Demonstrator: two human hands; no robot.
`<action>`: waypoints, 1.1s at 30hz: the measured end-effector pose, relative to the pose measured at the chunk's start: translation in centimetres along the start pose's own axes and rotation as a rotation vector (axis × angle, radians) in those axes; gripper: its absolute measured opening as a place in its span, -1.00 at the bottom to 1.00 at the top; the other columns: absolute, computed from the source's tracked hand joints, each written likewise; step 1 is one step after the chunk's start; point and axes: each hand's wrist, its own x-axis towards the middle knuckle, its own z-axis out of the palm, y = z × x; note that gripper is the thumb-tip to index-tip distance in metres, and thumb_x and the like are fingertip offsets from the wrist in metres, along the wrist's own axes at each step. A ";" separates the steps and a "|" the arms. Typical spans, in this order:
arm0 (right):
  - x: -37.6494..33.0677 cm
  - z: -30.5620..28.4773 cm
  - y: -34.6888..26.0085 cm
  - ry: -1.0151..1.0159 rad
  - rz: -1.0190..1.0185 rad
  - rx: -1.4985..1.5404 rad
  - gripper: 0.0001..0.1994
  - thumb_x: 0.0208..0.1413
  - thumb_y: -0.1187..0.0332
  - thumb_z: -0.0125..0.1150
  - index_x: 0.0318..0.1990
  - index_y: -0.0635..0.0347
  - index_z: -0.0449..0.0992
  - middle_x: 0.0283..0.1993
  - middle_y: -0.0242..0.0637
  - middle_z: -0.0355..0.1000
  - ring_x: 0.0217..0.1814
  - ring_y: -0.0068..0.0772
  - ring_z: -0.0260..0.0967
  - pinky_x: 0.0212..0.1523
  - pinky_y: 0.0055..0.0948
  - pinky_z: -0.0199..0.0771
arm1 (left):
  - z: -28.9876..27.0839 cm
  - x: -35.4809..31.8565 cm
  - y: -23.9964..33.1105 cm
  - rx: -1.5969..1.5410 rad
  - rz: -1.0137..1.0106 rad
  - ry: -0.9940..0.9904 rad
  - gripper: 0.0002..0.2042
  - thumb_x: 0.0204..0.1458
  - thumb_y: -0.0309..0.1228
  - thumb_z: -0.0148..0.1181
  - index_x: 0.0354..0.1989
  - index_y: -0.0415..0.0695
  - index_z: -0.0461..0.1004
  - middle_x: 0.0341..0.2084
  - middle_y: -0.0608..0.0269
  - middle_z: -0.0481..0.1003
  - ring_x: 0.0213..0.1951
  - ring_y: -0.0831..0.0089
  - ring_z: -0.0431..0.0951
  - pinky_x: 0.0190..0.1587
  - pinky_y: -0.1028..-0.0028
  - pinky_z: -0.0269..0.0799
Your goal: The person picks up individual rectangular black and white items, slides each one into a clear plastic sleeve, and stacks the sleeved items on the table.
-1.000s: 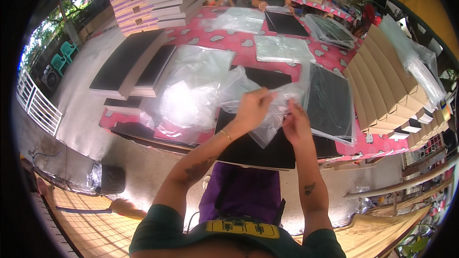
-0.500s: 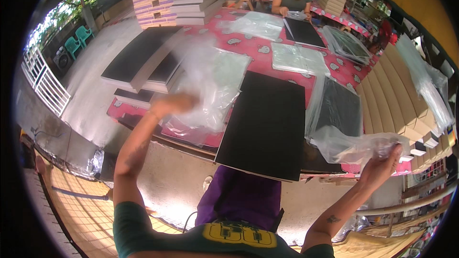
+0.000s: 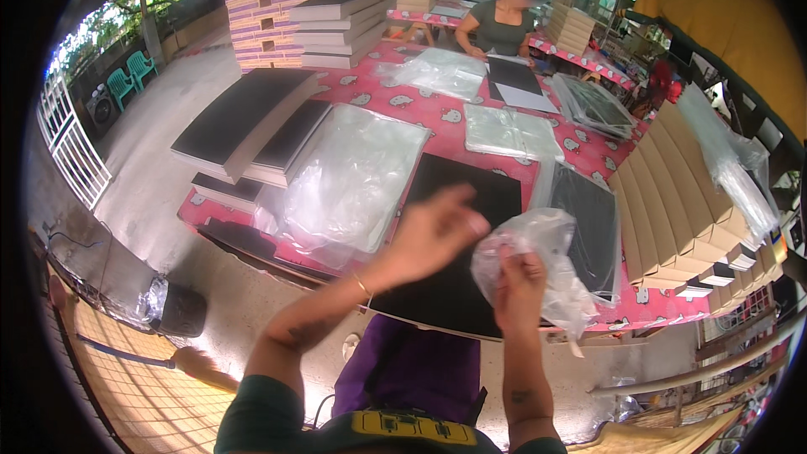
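My right hand (image 3: 519, 279) grips a crumpled clear plastic bag (image 3: 546, 273) held up in front of me. Beside it on the left, my left hand (image 3: 430, 234) has its fingers spread near the bag's edge and holds nothing. Under both hands a flat black board (image 3: 464, 193) lies on the pink patterned table (image 3: 437, 122), overhanging its near edge. To the right of it a second black board sits inside a clear bag (image 3: 588, 223).
A pile of clear bags (image 3: 357, 181) lies left of the board, with black-topped boards (image 3: 244, 118) stacked beyond. Folded cardboard boxes (image 3: 681, 193) lean in a row at right. Another person (image 3: 508, 21) works at the far side. Box stacks (image 3: 290, 0) stand behind.
My arms were spread wide half a second ago, the right one holding the bag out low to the right. Both hands have come back together over the black board.
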 end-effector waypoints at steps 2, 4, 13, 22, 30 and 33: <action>0.0 1.0 1.3 -0.119 -0.076 0.084 -0.95 0.10 0.52 0.14 -0.28 0.20 0.45 -0.22 -0.33 0.48 -0.12 -0.55 0.43 -0.06 -0.53 0.44 | 1.4 -1.0 0.3 -0.126 -0.028 -0.058 -0.84 0.10 -0.41 0.16 -0.26 -0.26 0.46 -0.48 0.26 0.48 -0.40 0.58 0.46 -0.38 0.49 0.41; -0.8 1.5 0.8 -0.031 0.022 0.098 -0.92 0.10 0.49 0.17 -0.35 0.19 0.38 -0.36 -0.41 0.43 -0.29 -0.62 0.40 -0.15 -0.57 0.43 | 1.5 -1.4 -0.2 -0.067 -0.069 -0.031 -0.85 0.11 -0.42 0.13 -0.34 -0.28 0.43 -0.54 0.24 0.47 -0.47 0.57 0.46 -0.44 0.50 0.38; -3.5 1.2 -1.9 -0.259 0.112 0.214 -0.62 0.04 0.35 0.27 -0.04 0.17 0.26 -0.06 -0.29 0.34 0.05 -0.35 0.33 0.08 -0.29 0.36 | -1.9 -2.7 -1.5 0.432 0.527 0.249 -0.97 0.00 -0.56 0.12 -0.40 -0.23 0.41 -0.39 0.01 0.37 -0.38 0.32 0.44 -0.44 0.42 0.35; -3.2 3.9 -7.9 -1.070 -0.013 -0.824 -0.82 0.06 0.30 0.19 -0.24 0.19 0.54 -0.24 -0.25 0.34 -0.26 -0.43 0.35 -0.26 -0.46 0.39 | -5.3 -5.7 5.8 0.699 0.581 -0.471 -0.87 -0.25 -0.41 0.23 -0.53 -0.21 0.54 0.02 0.04 0.32 -0.07 0.16 0.43 0.15 0.10 0.20; -0.7 -3.4 -13.4 -0.605 -0.056 -1.929 -0.47 0.06 -0.16 0.06 -0.42 0.20 0.60 -0.33 -0.08 0.37 -0.26 -0.06 0.43 -0.22 -0.20 0.43 | -11.7 -4.0 1.8 0.827 0.496 -0.219 -0.63 0.04 -0.18 0.11 -0.60 -0.28 0.45 -0.43 0.02 0.44 -0.26 0.21 0.52 0.12 0.10 0.25; -1.0 -6.4 -10.3 -0.841 -0.244 -1.217 -0.51 0.11 -0.10 0.04 -0.41 0.21 0.54 -0.31 -0.15 0.38 -0.30 -0.17 0.44 -0.24 -0.17 0.45 | -10.5 -4.7 4.8 -0.604 -0.068 -0.230 -0.74 -0.02 -0.30 0.13 -0.60 -0.25 0.39 -0.45 0.06 0.42 -0.36 0.22 0.50 -0.07 0.20 0.39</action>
